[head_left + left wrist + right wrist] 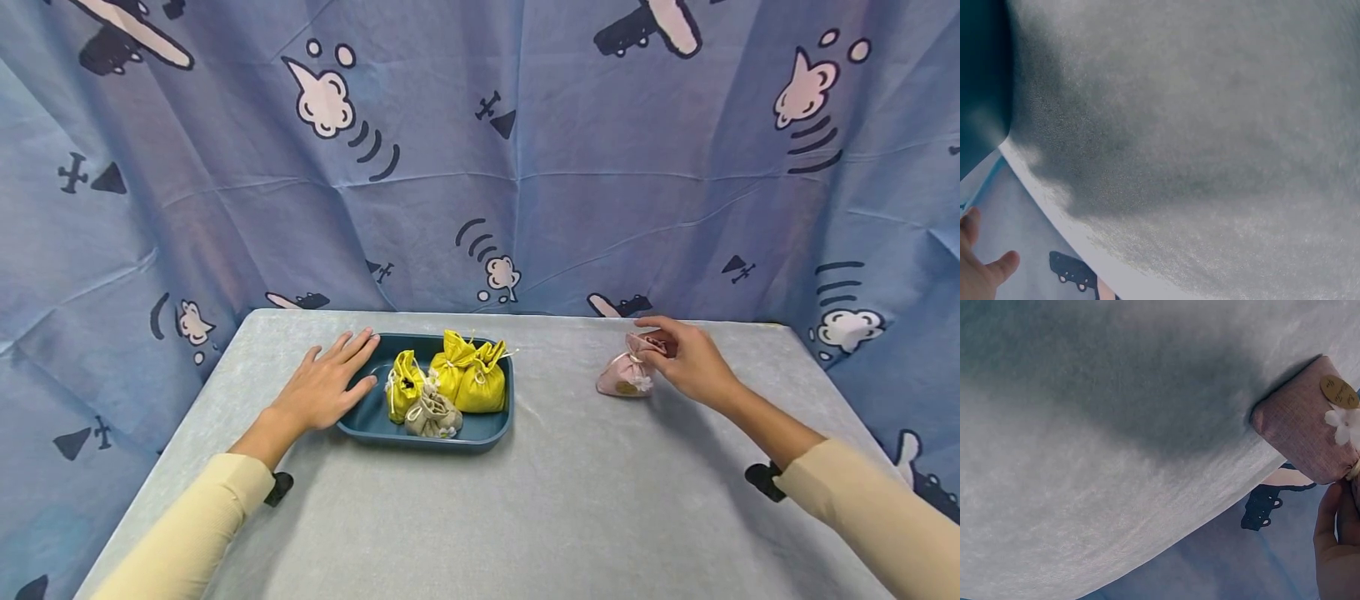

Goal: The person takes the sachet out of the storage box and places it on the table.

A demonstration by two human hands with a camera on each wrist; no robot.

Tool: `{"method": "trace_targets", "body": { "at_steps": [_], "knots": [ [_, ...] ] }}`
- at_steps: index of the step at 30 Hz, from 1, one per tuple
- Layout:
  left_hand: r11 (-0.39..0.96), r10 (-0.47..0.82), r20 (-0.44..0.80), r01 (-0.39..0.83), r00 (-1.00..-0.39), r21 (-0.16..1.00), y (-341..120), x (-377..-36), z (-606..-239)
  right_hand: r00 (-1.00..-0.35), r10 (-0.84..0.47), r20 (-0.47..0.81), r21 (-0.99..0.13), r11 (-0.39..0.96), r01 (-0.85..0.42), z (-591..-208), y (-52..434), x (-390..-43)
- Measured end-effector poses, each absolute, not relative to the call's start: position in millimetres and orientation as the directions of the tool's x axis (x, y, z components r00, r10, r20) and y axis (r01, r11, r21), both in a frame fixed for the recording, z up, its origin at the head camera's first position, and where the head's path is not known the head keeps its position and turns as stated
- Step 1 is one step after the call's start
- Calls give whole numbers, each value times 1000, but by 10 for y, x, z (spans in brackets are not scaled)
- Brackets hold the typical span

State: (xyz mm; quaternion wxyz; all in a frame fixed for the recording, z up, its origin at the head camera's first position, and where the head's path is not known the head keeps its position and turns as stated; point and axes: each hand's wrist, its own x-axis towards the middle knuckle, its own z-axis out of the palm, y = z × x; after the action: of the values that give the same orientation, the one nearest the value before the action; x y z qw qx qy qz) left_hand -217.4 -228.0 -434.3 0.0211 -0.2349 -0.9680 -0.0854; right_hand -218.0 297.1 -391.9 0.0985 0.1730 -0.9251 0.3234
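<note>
Right hand point(690, 360) pinches pink pouch point(626, 377); left hand point(326, 385) touches tray point(420, 429).

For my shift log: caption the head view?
Right hand pinches pink pouch on table; left hand rests against blue tray.

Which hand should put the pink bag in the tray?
Probably the right hand: it already pinches the pink bag. The left hand lies flat against the tray.
</note>
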Motion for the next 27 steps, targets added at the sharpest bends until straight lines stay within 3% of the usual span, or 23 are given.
{"method": "trace_targets", "body": {
  "at_steps": [10, 17, 27],
  "knots": [
    [874, 453, 81, 460, -888, 155, -2277, -2179, -4343, -938, -258, 231, -534, 772, -344, -3894, 2969, -2182],
    [874, 453, 75, 459, -888, 157, -2283, -2187, -4342, -908, -318, 273, -448, 794, -412, -3841, 2891, -2226],
    [876, 451, 73, 457, -889, 155, -2281, -2188, -4343, -906, -352, 234, -518, 744, -423, -3673, 2606, -2267]
  ]
}}
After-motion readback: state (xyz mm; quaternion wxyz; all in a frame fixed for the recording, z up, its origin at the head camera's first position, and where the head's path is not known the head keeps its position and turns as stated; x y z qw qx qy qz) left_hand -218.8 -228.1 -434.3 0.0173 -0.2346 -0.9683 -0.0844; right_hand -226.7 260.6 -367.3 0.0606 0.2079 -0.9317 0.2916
